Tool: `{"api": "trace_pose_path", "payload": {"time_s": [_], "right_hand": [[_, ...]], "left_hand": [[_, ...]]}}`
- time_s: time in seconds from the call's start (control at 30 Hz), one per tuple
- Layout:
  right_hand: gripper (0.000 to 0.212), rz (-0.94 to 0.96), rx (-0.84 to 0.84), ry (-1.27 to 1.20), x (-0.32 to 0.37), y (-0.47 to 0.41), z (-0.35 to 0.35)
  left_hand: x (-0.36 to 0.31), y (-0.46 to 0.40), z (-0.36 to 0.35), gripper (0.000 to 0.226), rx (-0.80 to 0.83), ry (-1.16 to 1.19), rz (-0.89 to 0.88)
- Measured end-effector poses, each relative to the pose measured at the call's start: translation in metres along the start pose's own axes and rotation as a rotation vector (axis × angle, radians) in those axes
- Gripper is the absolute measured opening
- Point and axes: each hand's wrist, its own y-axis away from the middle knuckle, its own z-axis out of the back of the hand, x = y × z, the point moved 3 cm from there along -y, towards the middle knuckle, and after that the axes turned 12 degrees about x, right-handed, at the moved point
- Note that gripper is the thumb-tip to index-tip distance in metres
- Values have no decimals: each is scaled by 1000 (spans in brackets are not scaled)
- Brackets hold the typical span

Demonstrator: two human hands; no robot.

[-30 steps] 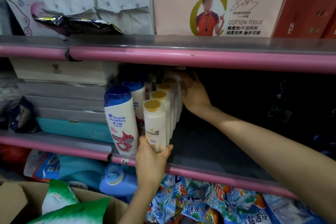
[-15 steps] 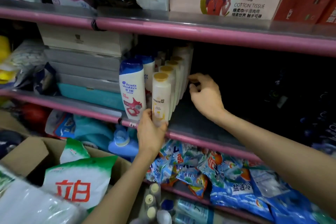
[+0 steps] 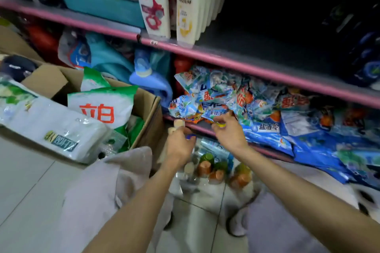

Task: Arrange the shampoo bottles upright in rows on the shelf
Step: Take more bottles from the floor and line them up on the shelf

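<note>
White shampoo bottles stand upright at the front of the grey shelf with a pink edge (image 3: 226,61): a Head & Shoulders bottle (image 3: 153,2) and, to its right, a row of Pantene bottles (image 3: 185,6). Below, on the floor, stands a cluster of bottles (image 3: 207,165) with green, orange and beige caps, partly in clear wrap. My left hand (image 3: 181,147) curls over a blue-capped bottle (image 3: 190,136) there. My right hand (image 3: 229,132) pinches a yellow cap (image 3: 221,125) just to the right. The bottles' bodies under my hands are hidden.
A cardboard box (image 3: 148,109) at the left holds detergent bags (image 3: 102,107), with a tissue pack (image 3: 51,127) lying on it. Blue detergent bags (image 3: 267,129) fill the lower shelf. A teal box (image 3: 98,4) and dark bottles (image 3: 366,57) flank the shampoo rows.
Both hands have left the shelf and dropped to the bottles on the floor. The view has tilted down; the Pantene bottle my left hand held stands at the shelf front.
</note>
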Motion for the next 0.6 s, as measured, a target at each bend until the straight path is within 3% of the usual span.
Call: {"api": "trace_pose_path", "payload": {"time_s": [0.23, 0.4, 0.6], "right_hand": [[35, -278, 157, 140, -118, 19, -55], [38, -220, 312, 339, -163, 28, -77], [48, -132, 387, 461, -175, 9, -110]], "left_hand": [[83, 5, -69, 28, 188, -178, 108], [104, -9, -98, 51, 234, -241, 151], [114, -30, -112, 53, 204, -353, 175]]}}
